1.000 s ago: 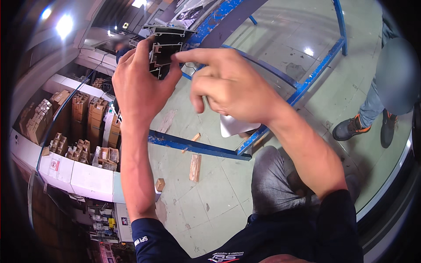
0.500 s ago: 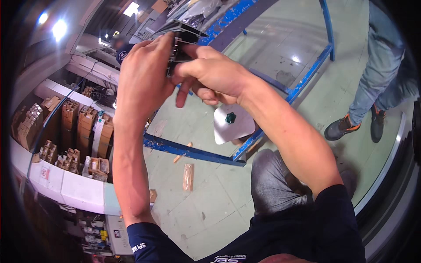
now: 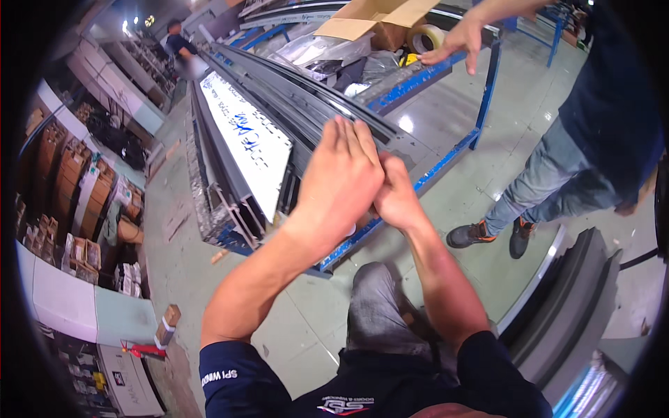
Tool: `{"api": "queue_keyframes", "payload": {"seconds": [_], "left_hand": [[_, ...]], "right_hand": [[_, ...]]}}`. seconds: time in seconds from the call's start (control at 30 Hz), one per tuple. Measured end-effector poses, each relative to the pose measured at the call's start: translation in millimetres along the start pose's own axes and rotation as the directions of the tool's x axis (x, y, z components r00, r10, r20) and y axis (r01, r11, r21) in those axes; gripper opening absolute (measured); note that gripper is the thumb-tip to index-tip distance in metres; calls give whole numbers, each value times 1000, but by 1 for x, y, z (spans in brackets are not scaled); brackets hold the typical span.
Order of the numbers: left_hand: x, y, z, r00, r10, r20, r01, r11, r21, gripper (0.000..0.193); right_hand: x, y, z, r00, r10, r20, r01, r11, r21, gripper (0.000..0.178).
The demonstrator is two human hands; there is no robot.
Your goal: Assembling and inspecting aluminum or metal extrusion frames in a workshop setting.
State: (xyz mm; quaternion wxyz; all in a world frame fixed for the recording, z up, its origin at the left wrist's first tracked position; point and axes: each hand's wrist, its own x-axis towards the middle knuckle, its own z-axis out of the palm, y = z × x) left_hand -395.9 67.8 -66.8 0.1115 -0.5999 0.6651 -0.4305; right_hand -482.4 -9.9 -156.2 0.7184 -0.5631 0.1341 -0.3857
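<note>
Long dark metal profiles (image 3: pixel 296 111) lie side by side on a blue-framed bench, their near ends by my hands. My left hand (image 3: pixel 341 184) lies over the end of a profile, palm down, its fingers close together and pointing away from me. Against its right side, my right hand (image 3: pixel 398 191) is curled at the same profile end, its fingertips mostly hidden. The profile's end face is covered by my hands. Just left of them, a white sheet with handwriting (image 3: pixel 247 143) rests along the profiles.
An opened cardboard box (image 3: pixel 380 19) and a tape roll (image 3: pixel 425 40) sit at the bench's far side. A co-worker's hand (image 3: pixel 456 45) rests on the blue bench frame (image 3: pixel 484 97). Shelved cartons (image 3: pixel 73 174) stand left; grey profiles (image 3: pixel 564 299) lie at right.
My hands have come down and to the right, away from the raised profile end seen before. The view has swung, bringing in the bench top and the co-worker's hand.
</note>
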Motion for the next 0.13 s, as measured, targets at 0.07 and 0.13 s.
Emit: {"api": "queue_keyframes", "payload": {"seconds": [0.07, 0.13], "left_hand": [[3, -7, -12, 994, 12, 111, -5, 998, -56, 57], [9, -10, -14, 982, 29, 188, -5, 992, -129, 67]], "right_hand": [[3, -5, -5, 982, 176, 65, -175, 984, -17, 14], [7, 18, 4, 992, 59, -113, -43, 990, 135, 17]]}}
